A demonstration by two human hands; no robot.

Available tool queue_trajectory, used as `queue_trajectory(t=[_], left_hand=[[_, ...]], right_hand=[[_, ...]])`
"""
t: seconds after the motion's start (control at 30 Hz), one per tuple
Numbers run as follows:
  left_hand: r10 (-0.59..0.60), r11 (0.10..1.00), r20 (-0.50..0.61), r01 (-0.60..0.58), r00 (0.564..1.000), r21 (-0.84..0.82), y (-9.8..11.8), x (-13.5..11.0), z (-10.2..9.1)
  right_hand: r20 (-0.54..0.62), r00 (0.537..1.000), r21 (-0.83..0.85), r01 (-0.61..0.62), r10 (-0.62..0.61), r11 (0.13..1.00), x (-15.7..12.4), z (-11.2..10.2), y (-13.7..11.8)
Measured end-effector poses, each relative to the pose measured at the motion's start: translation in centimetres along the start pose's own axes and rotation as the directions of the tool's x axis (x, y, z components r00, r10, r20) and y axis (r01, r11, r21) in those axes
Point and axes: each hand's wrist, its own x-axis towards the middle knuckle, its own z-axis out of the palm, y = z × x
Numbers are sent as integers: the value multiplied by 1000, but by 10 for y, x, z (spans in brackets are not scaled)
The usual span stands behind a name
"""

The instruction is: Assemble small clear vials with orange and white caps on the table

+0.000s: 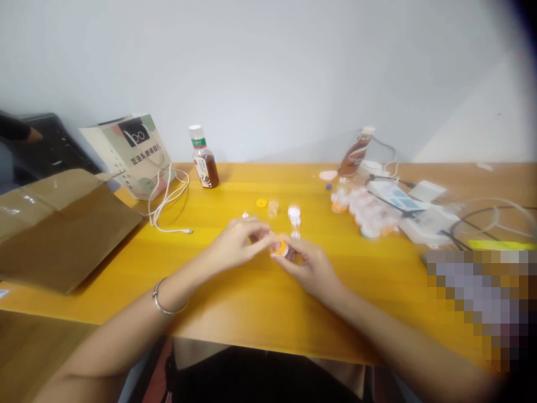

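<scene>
Hands (241, 243) (fingertips together) around orange-capped vial (280, 248).

wall (268, 67): plain pale grey-white, bare | table (235, 313): long yellow-orange wooden top, set against the wall | far left: dark furniture (50, 148) (blurred, kind unclear) | light: soft, even, faint shadow on the wall's right part | floor: not visible

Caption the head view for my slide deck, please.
Both hands, left hand and right hand, grip a small orange-capped vial above a yellow table.
</scene>
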Motion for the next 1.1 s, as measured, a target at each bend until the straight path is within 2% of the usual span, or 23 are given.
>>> queue_trajectory(t=[0.07,0.17,0.3,0.37,0.43,0.53,0.6,0.73,0.97,1.1], left_hand=[[-73,997,-7,72,997,-23,-1,0,2],[-139,989,-20,138,990,-58,-4,1,2],[-80,980,-11,77,997,-182,-9,3,-3],[-49,934,-8,43,999,-355,-11,3,-4],[-36,843,13,37,999,-537,-12,4,-3],[-28,744,58,60,998,-666,-12,5,2],[-63,725,43,75,997,-685,-11,6,5],[-152,739,-36,90,988,-668,-9,7,10],[-154,822,-116,62,981,-566,-3,6,9],[-135,848,-122,51,983,-527,-1,5,9]], right_hand=[[-4,1000,-27,22,-22,999,0,1,0],[43,998,53,-49,46,997,2,2,-4],[120,980,315,-190,159,930,6,1,-9],[119,972,406,-232,201,884,7,0,-10],[105,967,473,-253,231,844,7,0,-9],[95,968,555,-244,232,795,6,1,-9],[93,969,565,-242,230,789,6,1,-11],[78,969,494,-243,236,835,5,1,-14],[68,968,439,-246,241,864,4,0,-13],[69,965,417,-257,252,872,4,0,-12]])
